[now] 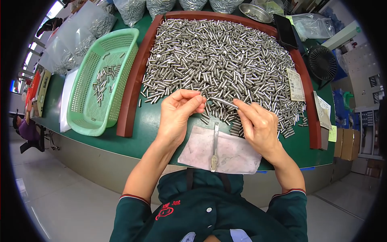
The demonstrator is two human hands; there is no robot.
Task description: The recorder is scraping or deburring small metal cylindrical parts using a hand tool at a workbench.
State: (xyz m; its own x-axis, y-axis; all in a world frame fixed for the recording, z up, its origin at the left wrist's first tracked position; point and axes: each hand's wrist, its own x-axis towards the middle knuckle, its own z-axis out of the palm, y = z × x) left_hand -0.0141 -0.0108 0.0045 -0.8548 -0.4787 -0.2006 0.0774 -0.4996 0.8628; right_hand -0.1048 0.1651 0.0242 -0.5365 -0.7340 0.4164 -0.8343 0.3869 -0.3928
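A small metal pin [221, 101] is held level between my two hands above the green table. My left hand [177, 115] pinches its left end with fingertips and my right hand [258, 123] pinches its right end. Just beyond them spreads a large heap of metal pins [221, 60] inside a dark red frame [131, 94]. Below my hands a thin metal tool [214, 147] lies on a white cloth [242, 155] at the table's near edge.
A green perforated basket [86, 117] with several pins stands to the left. Plastic bags of pins [72, 44] lie at the back left and back. A metal bowl [254, 12], a black phone [285, 30], a small black fan [321, 62] and paper slips [296, 84] sit right.
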